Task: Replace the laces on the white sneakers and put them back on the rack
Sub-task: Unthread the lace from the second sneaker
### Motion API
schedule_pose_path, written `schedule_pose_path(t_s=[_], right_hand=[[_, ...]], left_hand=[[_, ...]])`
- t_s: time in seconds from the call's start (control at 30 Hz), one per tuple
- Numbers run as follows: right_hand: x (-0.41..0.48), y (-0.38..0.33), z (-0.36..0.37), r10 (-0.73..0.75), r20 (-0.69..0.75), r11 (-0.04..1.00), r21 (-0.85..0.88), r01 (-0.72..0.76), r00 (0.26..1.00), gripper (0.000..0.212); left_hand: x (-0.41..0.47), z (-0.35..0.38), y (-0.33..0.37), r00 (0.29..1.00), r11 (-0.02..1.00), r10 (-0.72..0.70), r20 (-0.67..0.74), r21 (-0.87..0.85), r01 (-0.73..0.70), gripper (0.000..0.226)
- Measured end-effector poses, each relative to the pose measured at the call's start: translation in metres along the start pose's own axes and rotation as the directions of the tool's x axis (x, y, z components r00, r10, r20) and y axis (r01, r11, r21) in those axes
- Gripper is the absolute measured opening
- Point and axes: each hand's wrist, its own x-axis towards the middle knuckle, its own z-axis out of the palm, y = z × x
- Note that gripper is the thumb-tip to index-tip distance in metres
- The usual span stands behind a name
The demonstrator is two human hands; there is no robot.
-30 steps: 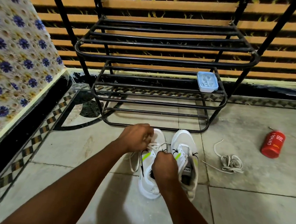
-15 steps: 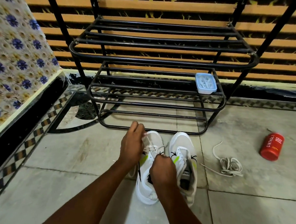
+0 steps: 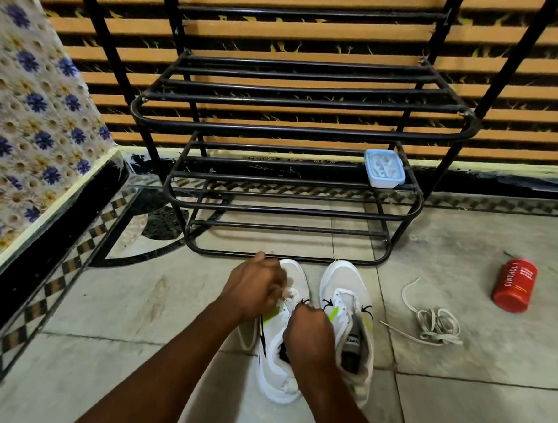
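Two white sneakers with green and black marks stand side by side on the floor in front of the black metal rack (image 3: pixel 291 208). The left sneaker (image 3: pixel 277 371) has a white lace (image 3: pixel 290 293) partly threaded over its tongue. My left hand (image 3: pixel 253 288) is curled over that shoe's toe end and pinches the lace. My right hand (image 3: pixel 309 327) grips the lace's other end above the shoe's opening. The right sneaker (image 3: pixel 342 280) has no lace and nothing touches it. A loose white lace (image 3: pixel 434 322) lies coiled on the floor to its right.
A red Cinthol can (image 3: pixel 514 288) lies on the floor at the far right. A small pale blue lidded box (image 3: pixel 384 168) sits on the rack's lower shelf, right side. A flowered mattress edge (image 3: pixel 31 124) runs along the left. Striped wall behind the rack.
My left hand has dropped from above the toe down onto the lace and curled tighter. My right hand stays at the shoe's opening. The camera has tilted slightly.
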Motion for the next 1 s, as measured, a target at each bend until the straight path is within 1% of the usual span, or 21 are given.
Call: schedule_pose_path(t_s=[0.07,0.1,0.17,0.23,0.3,0.37,0.4,0.47,0.5,0.53,0.57,0.6,0.63,0.67,0.7,0.73,0.83,0.87,0.9,0.93,1.0], right_hand=[[0.0,0.0,0.0,-0.003,-0.011,1.0,0.024,0.004,1.0,0.018],[0.0,0.0,0.0,0.002,0.0,1.0,0.021,-0.002,1.0,0.019],[0.0,-0.002,0.0,0.01,0.001,0.999,0.039,-0.01,1.0,0.019],[0.0,-0.002,0.002,-0.008,-0.026,0.997,0.081,0.01,1.0,0.014],[0.0,-0.002,0.001,-0.008,-0.029,0.998,0.066,0.01,1.0,0.014],[0.0,-0.002,0.001,-0.005,0.008,0.999,0.046,0.005,1.0,0.016],[0.001,-0.003,0.0,-0.007,0.025,0.999,0.037,0.007,1.0,0.017],[0.001,-0.002,0.0,-0.017,0.046,1.0,0.025,0.016,0.999,0.018],[0.002,-0.001,0.001,-0.026,0.056,1.0,0.013,0.025,0.998,0.018],[0.001,0.0,0.002,-0.025,0.065,1.0,0.016,0.024,0.998,0.019],[0.001,0.001,0.003,-0.021,0.077,0.999,0.032,0.019,0.997,0.02],[0.001,0.002,0.004,-0.018,0.083,0.999,0.038,0.015,0.996,0.02],[0.001,0.003,0.004,-0.02,0.068,0.999,0.031,0.018,0.997,0.02],[0.001,0.004,0.002,-0.012,0.048,1.0,0.015,0.011,0.999,0.019],[0.001,0.003,0.002,-0.008,0.02,1.0,0.02,0.007,1.0,0.018],[0.002,0.003,0.002,0.006,0.007,1.0,0.025,-0.006,1.0,0.018],[0.001,0.002,0.003,0.003,-0.039,0.999,0.038,-0.002,0.999,0.017],[0.001,0.002,0.004,-0.006,-0.069,0.998,0.057,0.01,0.998,0.015],[0.002,0.003,0.005,-0.017,-0.104,0.996,0.083,0.025,0.994,0.014],[0.002,0.003,0.004,-0.027,-0.128,0.993,0.109,0.041,0.991,0.016],[0.009,0.004,0.0,-0.074,-0.153,0.985,0.141,0.096,0.985,0.031]], left_hand=[[-0.004,0.003,0.003,0.995,0.998,0.023,0.094,0.064,-0.029,0.023],[-0.005,0.002,0.005,0.995,0.996,0.01,0.103,0.087,-0.019,0.022],[-0.004,0.001,0.011,0.996,0.995,-0.044,0.071,0.098,0.037,0.017],[-0.002,0.003,0.017,0.995,0.994,-0.095,0.011,0.063,0.094,0.009],[-0.002,0.009,0.022,0.986,0.986,-0.157,-0.051,-0.062,0.153,0.004],[-0.008,0.016,0.023,0.947,0.92,-0.302,-0.109,-0.295,0.259,0.007],[-0.012,0.019,0.024,0.916,0.857,-0.382,-0.124,-0.419,0.301,0.01],[-0.018,0.023,0.025,0.854,0.726,-0.504,-0.13,-0.599,0.337,0.015],[-0.017,0.023,0.025,0.804,0.605,-0.582,-0.124,-0.726,0.327,0.02],[-0.015,0.018,0.028,0.729,0.425,-0.676,-0.109,-0.866,0.265,0.026],[-0.011,0.011,0.027,0.641,0.268,-0.763,-0.082,-0.943,0.198,0.032],[-0.007,0.003,0.021,0.589,0.182,-0.806,-0.063,-0.972,0.145,0.036],[-0.002,-0.002,0.013,0.599,0.199,-0.797,-0.073,-0.969,0.146,0.038],[0.003,-0.005,0.006,0.639,0.234,-0.766,-0.07,-0.956,0.176,0.037],[0.005,-0.006,-0.003,0.688,0.298,-0.724,-0.058,-0.925,0.236,0.034],[0.008,-0.004,-0.012,0.72,0.36,-0.693,-0.037,-0.883,0.301,0.029],[0.006,0.003,-0.031,0.731,0.571,-0.681,-0.045,-0.658,0.491,0.013],[0.001,0.003,-0.03,0.747,0.611,-0.664,-0.042,-0.606,0.509,0.009],[-0.002,0.003,-0.027,0.775,0.645,-0.631,-0.039,-0.582,0.495,0.007],[-0.007,0.006,-0.024,0.815,0.682,-0.578,-0.042,-0.572,0.455,0.018],[-0.015,0.012,-0.02,0.887,0.736,-0.461,-0.026,-0.569,0.366,0.048]])
